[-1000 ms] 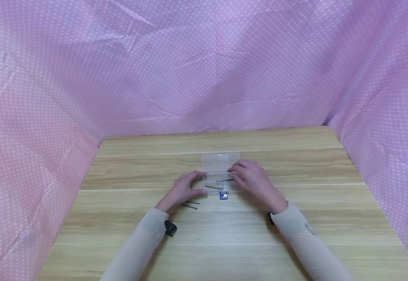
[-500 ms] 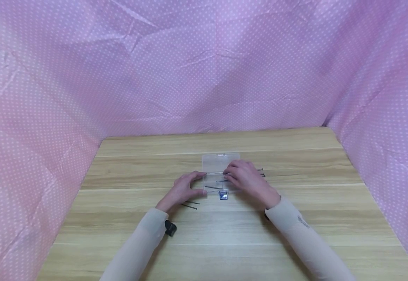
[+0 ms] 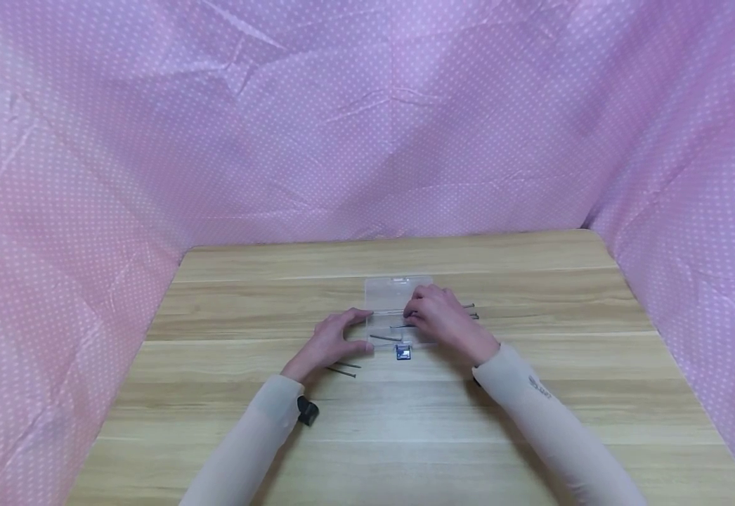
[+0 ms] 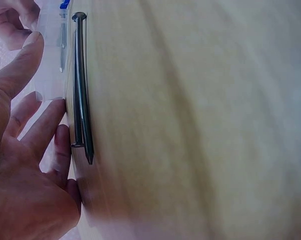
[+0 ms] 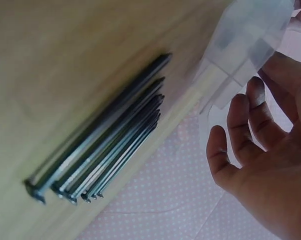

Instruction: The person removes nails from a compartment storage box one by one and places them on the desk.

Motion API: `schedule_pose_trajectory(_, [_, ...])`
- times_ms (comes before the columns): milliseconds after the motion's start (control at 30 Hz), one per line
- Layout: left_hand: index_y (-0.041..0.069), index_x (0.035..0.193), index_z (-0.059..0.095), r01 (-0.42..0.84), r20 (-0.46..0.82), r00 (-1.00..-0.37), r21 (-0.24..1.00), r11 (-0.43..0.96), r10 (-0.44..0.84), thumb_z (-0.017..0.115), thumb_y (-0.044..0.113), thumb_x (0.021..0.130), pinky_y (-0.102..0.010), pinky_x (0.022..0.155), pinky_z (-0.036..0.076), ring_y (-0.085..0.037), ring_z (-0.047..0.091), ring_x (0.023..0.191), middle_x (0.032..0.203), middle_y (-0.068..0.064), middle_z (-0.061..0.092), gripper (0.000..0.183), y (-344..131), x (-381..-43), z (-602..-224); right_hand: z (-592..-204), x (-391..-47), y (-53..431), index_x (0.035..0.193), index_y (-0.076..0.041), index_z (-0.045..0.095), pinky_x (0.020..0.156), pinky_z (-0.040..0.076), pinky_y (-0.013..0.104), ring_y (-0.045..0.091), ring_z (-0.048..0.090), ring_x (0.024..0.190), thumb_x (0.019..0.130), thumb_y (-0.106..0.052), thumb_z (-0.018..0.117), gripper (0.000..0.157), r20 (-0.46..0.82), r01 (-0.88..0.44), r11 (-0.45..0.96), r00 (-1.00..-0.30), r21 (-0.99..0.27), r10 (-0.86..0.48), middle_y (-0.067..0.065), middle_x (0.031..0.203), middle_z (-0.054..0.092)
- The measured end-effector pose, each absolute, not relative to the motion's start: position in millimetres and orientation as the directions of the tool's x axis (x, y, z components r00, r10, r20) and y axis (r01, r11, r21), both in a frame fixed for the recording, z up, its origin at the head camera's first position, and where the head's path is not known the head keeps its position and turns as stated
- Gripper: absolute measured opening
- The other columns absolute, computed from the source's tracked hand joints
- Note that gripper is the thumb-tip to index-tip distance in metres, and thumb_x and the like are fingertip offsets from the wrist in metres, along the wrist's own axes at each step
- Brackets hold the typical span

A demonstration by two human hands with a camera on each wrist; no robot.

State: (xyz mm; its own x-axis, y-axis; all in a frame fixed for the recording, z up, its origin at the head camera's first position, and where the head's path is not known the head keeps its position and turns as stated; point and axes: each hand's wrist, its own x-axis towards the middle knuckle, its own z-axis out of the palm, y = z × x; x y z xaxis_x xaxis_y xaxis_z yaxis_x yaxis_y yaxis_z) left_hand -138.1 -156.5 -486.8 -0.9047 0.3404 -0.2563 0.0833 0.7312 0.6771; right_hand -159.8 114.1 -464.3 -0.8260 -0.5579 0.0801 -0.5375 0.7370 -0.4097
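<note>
The clear box (image 3: 377, 325) sits near the middle of the desk (image 3: 367, 422), its lid (image 3: 383, 289) laid back, and the left hand (image 3: 329, 339) spans its left side, thumb and fingers lightly gripping the corners. Over its other end the right hand (image 3: 446, 320) bends its fingers, though I can't tell whether that grip has anything. The work looks only partway along to me: at least one slim nail (image 3: 385, 337) lies inside, while two loose nails (image 4: 79, 80) and a longer row of nails (image 5: 100, 125) rest outside, beside either hand.
</note>
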Motion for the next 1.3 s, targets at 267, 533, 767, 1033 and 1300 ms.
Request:
schedule_pose_trajectory(267, [0.034,0.147,0.057,0.081,-0.258,-0.905,0.677,0.732,0.339,0.083,0.045,0.087,-0.061,0.117,0.027,-0.033,0.043,0.141,0.152,0.003,0.055,0.066,-156,-139,-487,-465,-167,113,0.098,-0.019,0.081,0.081,0.041,0.039,0.019,0.054,0.095,0.091,-0.016,0.080,0.008,0.031,-0.552,0.721,-0.803,-0.419,-0.596,-0.005,0.096,0.060])
schedule_pose_trajectory(533, [0.034,0.148,0.056,0.066,-0.269,-0.904,0.680,0.731,0.332,0.082,0.044,0.088,-0.062,0.117,0.027,-0.033,0.042,0.142,0.153,0.003,0.053,0.066,-156,-138,-486,-466,-172,114,0.098,-0.022,0.083,0.076,0.041,0.035,0.016,0.056,0.090,0.088,-0.019,0.083,0.010,0.039,-0.605,0.703,-0.768,-0.374,-0.639,-0.007,0.093,0.061])
schedule_pose_trajectory(767, [0.034,0.147,0.057,0.068,-0.267,-0.905,0.679,0.731,0.331,0.083,0.044,0.087,-0.062,0.117,0.028,-0.033,0.042,0.142,0.153,0.002,0.054,0.066,-155,-138,-486,-469,-178,116,0.104,-0.025,0.084,0.072,0.042,0.030,0.011,0.051,0.084,0.089,-0.019,0.082,0.016,0.051,-0.676,0.648,-0.705,-0.351,-0.708,-0.009,0.091,0.058])
schedule_pose_trajectory(1033, [0.033,0.147,0.057,0.071,-0.268,-0.904,0.676,0.734,0.335,0.082,0.043,0.088,-0.062,0.118,0.026,-0.032,0.042,0.142,0.153,0.003,0.054,0.065,-155,-138,-486,-473,-186,116,0.106,-0.018,0.084,0.073,0.048,0.029,0.013,0.052,0.081,0.088,-0.015,0.083,0.018,0.126,-0.779,0.529,-0.594,-0.336,-0.795,-0.004,0.090,0.061])
schedule_pose_trajectory(1300, [0.033,0.147,0.057,0.073,-0.265,-0.903,0.681,0.729,0.338,0.082,0.044,0.088,-0.061,0.118,0.026,-0.031,0.043,0.142,0.152,0.004,0.054,0.065,-155,-138,-487,-477,-189,114,0.107,-0.019,0.084,0.074,0.049,0.027,0.010,0.051,0.080,0.089,-0.016,0.083,0.018,0.138,-0.794,0.508,-0.574,-0.333,-0.807,-0.009,0.087,0.058])
